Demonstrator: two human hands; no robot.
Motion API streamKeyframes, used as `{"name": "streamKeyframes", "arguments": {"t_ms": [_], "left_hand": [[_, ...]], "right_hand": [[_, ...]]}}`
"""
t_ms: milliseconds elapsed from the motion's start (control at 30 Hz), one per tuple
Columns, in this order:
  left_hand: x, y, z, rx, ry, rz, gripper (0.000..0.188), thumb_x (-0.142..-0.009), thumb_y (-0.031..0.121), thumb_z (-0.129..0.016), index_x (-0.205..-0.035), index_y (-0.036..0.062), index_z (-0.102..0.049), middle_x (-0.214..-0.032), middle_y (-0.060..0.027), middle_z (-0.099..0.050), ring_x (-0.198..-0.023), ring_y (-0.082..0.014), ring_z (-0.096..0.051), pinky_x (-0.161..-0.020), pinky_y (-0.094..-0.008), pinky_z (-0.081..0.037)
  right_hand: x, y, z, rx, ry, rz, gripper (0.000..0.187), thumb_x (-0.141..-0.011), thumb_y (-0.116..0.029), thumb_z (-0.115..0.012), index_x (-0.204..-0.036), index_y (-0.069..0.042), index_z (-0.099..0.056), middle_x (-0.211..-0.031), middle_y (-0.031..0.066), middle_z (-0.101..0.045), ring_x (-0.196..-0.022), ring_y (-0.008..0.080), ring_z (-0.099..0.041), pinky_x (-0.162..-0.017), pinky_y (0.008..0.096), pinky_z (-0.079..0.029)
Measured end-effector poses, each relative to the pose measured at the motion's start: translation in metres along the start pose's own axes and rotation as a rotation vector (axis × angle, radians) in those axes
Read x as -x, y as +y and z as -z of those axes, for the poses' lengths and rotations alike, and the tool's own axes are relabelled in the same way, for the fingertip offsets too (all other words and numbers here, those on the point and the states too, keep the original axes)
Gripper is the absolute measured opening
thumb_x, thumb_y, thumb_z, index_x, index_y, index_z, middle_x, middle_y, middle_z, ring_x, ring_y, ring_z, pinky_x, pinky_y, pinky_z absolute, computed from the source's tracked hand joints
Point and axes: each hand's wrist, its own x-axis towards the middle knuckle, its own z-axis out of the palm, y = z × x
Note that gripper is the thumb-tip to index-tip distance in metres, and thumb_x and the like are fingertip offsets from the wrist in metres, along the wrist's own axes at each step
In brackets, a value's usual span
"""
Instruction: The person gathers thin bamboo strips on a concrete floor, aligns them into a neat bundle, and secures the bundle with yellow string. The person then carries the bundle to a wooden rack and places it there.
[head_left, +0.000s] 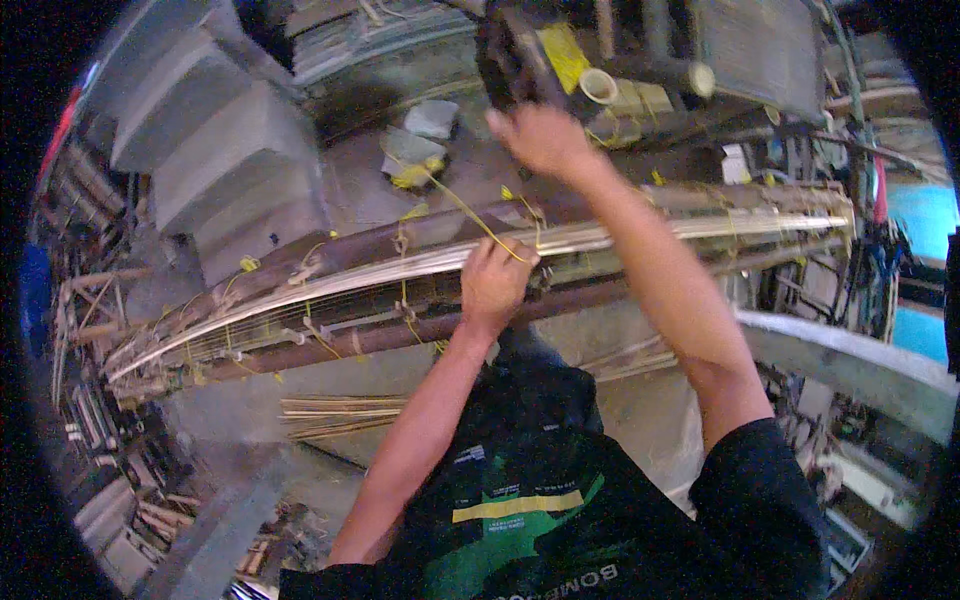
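Observation:
A long bundle of thin pale strips (380,266) stretches across a wooden frame in front of me. My left hand (497,285) is closed at the near edge of the bundle, pinching a yellow cord (465,208). From there the cord slants up and left to a grey block (412,158) with yellow cord wound about it. Farther off, my right hand (545,143) reaches over the frame beside a dark object (510,65). Its thumb side points left, and the other fingers are blurred and partly hidden, so its grip is unclear.
Dark poles (300,352) with short yellow ties run along the frame. A pale cup (599,86) and a yellow piece (563,58) sit at the back. Grey stepped blocks (230,150) stand at left. Loose sticks (340,412) lie on the floor nearer me.

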Motion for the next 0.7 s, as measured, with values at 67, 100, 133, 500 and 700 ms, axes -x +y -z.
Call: {"name": "streamKeyframes", "arguments": {"t_ms": [67, 100, 133, 500, 700], "left_hand": [[-0.012, 0.013, 0.007, 0.029, -0.031, 0.028, 0.008, -0.077, 0.016, -0.061, -0.081, 0.0100, -0.064, -0.081, -0.0047, -0.056, -0.079, -0.0251, -0.054, -0.069, -0.0364, -0.046], [-0.015, 0.008, 0.006, 0.043, -0.048, 0.005, 0.009, -0.076, 0.016, -0.062, -0.082, 0.0100, -0.065, -0.084, -0.0049, -0.057, -0.081, -0.0250, -0.054, -0.071, -0.0370, -0.046], [-0.009, -0.006, 0.003, 0.034, -0.044, 0.022, 0.009, -0.076, 0.015, -0.062, -0.083, 0.0100, -0.066, -0.086, -0.0051, -0.059, -0.083, -0.0248, -0.054, -0.072, -0.0377, -0.045], [-0.078, 0.027, 0.029, 0.696, -0.400, 0.539, 0.028, -0.088, 0.026, -0.054, -0.081, -0.0008, -0.061, -0.075, -0.0097, -0.063, -0.069, -0.0207, -0.058, -0.066, -0.0322, -0.045], [-0.108, -0.069, -0.082, 0.777, -0.491, 1.033, 0.034, -0.086, 0.032, -0.051, -0.075, 0.0000, -0.056, -0.065, -0.0087, -0.058, -0.059, -0.0204, -0.053, -0.055, -0.0385, -0.041]], "right_hand": [[-0.025, 0.077, -0.091, 0.094, -0.046, 0.065, 0.053, -0.089, -0.045, -0.041, -0.099, 0.003, -0.060, -0.099, 0.0235, -0.061, -0.096, 0.0338, -0.059, -0.082, 0.0447, -0.047], [-0.046, 0.114, -0.131, 0.013, -0.130, 0.118, 0.046, -0.090, -0.040, -0.043, -0.094, 0.003, -0.060, -0.093, 0.0207, -0.063, -0.090, 0.0349, -0.060, -0.077, 0.0443, -0.048], [-0.053, 0.090, -0.116, -0.316, 0.014, 0.223, 0.039, -0.089, -0.035, -0.045, -0.091, 0.001, -0.058, -0.088, 0.0186, -0.061, -0.085, 0.0347, -0.059, -0.074, 0.0437, -0.047], [0.154, 0.040, -0.193, -0.099, 0.125, 0.750, 0.014, -0.073, -0.021, -0.057, -0.067, -0.008, -0.058, -0.066, 0.0089, -0.061, -0.059, 0.0240, -0.063, -0.050, 0.0355, -0.049], [0.162, 0.050, -0.194, -0.062, -0.136, 0.739, 0.015, -0.075, -0.023, -0.056, -0.073, -0.008, -0.059, -0.069, 0.0078, -0.062, -0.065, 0.0244, -0.064, -0.057, 0.0374, -0.052]]}}
